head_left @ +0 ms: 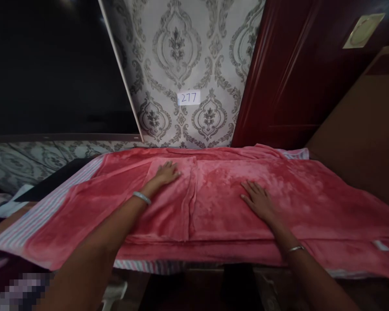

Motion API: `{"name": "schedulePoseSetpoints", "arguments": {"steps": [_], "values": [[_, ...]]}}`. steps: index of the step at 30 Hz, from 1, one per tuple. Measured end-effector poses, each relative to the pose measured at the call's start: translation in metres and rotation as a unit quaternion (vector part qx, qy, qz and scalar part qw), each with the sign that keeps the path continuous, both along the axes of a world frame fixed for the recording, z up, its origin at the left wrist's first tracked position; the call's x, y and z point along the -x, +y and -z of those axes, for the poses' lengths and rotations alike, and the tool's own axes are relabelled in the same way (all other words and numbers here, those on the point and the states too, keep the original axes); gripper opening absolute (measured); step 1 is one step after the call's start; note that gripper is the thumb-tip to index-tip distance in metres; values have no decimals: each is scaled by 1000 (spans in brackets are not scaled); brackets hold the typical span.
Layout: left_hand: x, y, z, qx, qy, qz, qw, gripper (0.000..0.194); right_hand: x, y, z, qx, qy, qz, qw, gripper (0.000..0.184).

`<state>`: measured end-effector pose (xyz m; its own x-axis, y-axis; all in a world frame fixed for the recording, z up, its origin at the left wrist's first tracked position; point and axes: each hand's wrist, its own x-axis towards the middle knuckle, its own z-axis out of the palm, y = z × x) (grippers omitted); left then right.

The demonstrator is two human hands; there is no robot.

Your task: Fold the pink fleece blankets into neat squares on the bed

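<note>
Head view: the red blanket (pixel 227 207) lies folded in layers across the centre and lower frame; a striped cloth (pixel 55 199) shows along its left and lower edges. The left hand (pixel 167 173) rests on the folded panel left of centre, fingers spread and released. The right hand (pixel 258 200) rests palm-down right of centre, fingers extended and released. At the right edge stands a brown box (pixel 366 125), contents hidden.
</note>
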<state>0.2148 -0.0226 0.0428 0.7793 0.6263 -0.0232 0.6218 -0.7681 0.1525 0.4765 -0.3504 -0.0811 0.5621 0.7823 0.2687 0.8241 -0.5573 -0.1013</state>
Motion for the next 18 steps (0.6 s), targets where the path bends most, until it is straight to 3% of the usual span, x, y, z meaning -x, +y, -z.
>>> {"name": "schedulePoseSetpoints", "arguments": {"steps": [3,6,9,13,16,18], "values": [[18,-2,22,-24,37,6,999,65,3,1,-13,7,15,11,1000,56],[23,-4,39,-66,29,9,997,65,25,13,-33,-67,42,-1,997,56],[21,-3,45,-84,17,11,996,66,76,38,-49,-159,157,-82,971,55],[20,-3,44,-77,17,11,997,67,163,83,-52,-142,345,-214,903,72],[21,-4,43,-75,17,10,997,67,207,108,-48,-208,369,-236,875,80],[22,-4,43,-79,15,11,997,67,218,115,-46,-243,374,-219,868,75]]}}
